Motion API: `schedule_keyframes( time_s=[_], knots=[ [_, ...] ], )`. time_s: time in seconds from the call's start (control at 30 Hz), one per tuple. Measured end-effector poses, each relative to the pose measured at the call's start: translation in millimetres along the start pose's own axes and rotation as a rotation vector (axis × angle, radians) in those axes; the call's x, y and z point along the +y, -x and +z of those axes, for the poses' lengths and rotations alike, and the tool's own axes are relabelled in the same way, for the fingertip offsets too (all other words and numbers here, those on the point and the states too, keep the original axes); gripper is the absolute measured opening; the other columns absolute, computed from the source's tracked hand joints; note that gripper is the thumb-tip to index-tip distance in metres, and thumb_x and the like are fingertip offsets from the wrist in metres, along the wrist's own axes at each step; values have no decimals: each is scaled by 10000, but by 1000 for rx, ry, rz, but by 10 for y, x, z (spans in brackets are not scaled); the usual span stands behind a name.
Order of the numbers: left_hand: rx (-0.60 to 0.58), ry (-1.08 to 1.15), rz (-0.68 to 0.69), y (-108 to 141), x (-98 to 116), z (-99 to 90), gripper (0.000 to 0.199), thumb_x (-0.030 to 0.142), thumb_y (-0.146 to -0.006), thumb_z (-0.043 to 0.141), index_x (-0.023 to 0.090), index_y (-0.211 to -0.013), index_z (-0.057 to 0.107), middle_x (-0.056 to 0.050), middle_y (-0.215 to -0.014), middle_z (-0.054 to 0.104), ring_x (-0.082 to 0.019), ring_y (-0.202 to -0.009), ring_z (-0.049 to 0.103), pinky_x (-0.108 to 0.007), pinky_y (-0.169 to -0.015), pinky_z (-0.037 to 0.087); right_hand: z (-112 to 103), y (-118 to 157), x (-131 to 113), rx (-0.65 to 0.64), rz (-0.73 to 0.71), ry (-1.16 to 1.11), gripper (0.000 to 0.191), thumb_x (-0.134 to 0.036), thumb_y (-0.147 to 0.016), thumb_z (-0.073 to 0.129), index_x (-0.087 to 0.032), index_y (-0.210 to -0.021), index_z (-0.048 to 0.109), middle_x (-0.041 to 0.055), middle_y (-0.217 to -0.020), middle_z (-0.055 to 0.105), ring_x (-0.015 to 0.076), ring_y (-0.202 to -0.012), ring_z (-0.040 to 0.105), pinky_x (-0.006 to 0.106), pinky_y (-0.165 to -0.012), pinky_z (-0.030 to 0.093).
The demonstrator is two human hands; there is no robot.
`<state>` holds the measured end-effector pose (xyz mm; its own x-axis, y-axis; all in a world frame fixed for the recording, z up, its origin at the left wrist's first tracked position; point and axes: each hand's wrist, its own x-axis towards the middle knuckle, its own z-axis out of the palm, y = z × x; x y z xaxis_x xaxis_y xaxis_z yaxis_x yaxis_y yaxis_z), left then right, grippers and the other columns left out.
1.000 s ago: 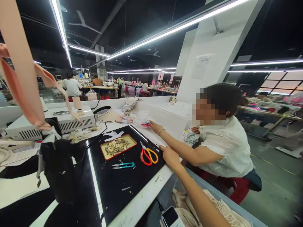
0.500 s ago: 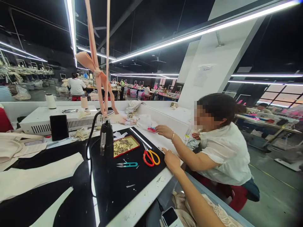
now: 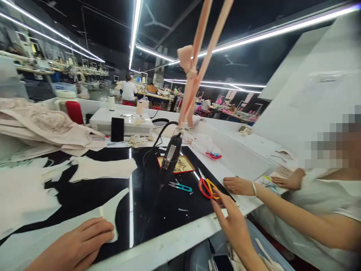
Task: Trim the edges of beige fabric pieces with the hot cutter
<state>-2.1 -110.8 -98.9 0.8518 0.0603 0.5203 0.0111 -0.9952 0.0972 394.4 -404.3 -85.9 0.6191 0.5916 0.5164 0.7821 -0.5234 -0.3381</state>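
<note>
My left hand (image 3: 84,239) lies palm down on a pale cut fabric piece (image 3: 113,207), its fingers stretched side by side near the piece's edge. The thumb is mostly hidden. Close to the table's front edge, my right hand (image 3: 232,218) is held with fingers apart and nothing in it. Its fingertips are at the handles of red-and-orange scissors (image 3: 208,187); whether they touch, I cannot tell. Teal thread snips (image 3: 182,187) lie to the left of the scissors. A dark handheld tool (image 3: 170,156) hangs from peach fabric strips (image 3: 191,79) above the black tabletop.
A red-rimmed tray (image 3: 184,167) of small pieces lies behind the snips. At right, a co-worker's hand (image 3: 239,186) rests on the table's edge. Bra pieces (image 3: 50,122) are stacked at left. A white box-shaped device (image 3: 121,120) and a phone (image 3: 117,130) stand at the back.
The view has swung left, bringing my left hand and the stacked pieces into sight. My right hand has come from beside the table's edge to the scissors' handles. The co-worker's arm has lowered.
</note>
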Motion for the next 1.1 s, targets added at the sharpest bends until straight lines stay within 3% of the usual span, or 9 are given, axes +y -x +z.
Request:
schedule_keyframes(
  time_s=[0.1,0.2,0.3,0.37,0.47,0.63,0.8,0.97,1.1],
  knots=[
    [-73,146,-5,-105,124,-105,421,38,-988,436,255,-1208,722,-21,-1204,773,-158,-1139,717,-241,-1030,579,-103,-128,-442,54,34,-444,637,-588,-951,677,-301,-1506,553,92,-1258,736,252,-1070,729,414,-916,631],
    [-55,194,28,-166,167,-108,306,51,-998,525,188,-1210,699,-66,-1155,764,-182,-1106,698,-312,-1093,554,-123,-384,-903,9,45,-862,913,-625,-803,840,-438,-1596,429,91,-1459,650,269,-1241,674,457,-1005,594],
    [-42,188,31,-156,160,-61,244,47,-979,590,162,-1165,698,-74,-1125,760,-201,-1109,677,-311,-1064,557,-14,-641,-1306,-52,14,-1049,1076,-668,-717,897,-516,-1622,335,70,-1559,571,279,-1414,568,505,-1128,511],
    [-32,184,43,-145,156,-40,210,47,-978,590,155,-1120,703,-79,-1105,758,-199,-1074,679,-300,-1024,567,89,-761,-1551,-62,3,-1094,1033,-645,-728,895,-510,-1606,367,70,-1509,599,285,-1422,564,520,-1148,487],
    [-13,192,52,-142,153,-27,183,46,-977,585,144,-1070,710,-80,-1092,756,-196,-1026,686,-293,-983,574,218,-828,-1911,-89,-8,-1164,782,-602,-742,876,-391,-1439,590,95,-1353,673,312,-1293,651,535,-1062,546],
    [-2,209,50,-144,148,-6,207,32,-990,566,134,-1077,723,-82,-1091,764,-191,-1033,690,-285,-1003,570,330,-729,-2428,-150,-6,-1286,761,-592,-772,857,-296,-1423,599,41,-986,715,225,-808,713,452,-783,620],
    [1,214,40,-141,151,5,203,25,-974,587,142,-1064,725,-77,-1072,765,-185,-1007,689,-278,-989,578,359,-622,-2704,-51,-8,-1367,642,-401,-817,822,-335,-1410,584,-38,-855,626,149,-654,611,309,-606,578],
    [-16,190,53,-132,151,11,213,33,-989,550,140,-1046,724,-81,-1065,763,-191,-1005,690,-277,-994,572,340,-398,-2780,-36,-69,-1404,556,-448,-875,791,-346,-1380,582,-57,-802,606,137,-593,573,275,-526,564],
    [-21,193,68,-136,140,11,210,44,-997,541,130,-1048,725,-89,-1067,759,-199,-1008,691,-285,-1011,568,345,-211,-2821,-108,-89,-1509,474,-480,-894,791,-335,-1309,616,-54,-771,597,132,-565,561,267,-495,547]
  ],
)
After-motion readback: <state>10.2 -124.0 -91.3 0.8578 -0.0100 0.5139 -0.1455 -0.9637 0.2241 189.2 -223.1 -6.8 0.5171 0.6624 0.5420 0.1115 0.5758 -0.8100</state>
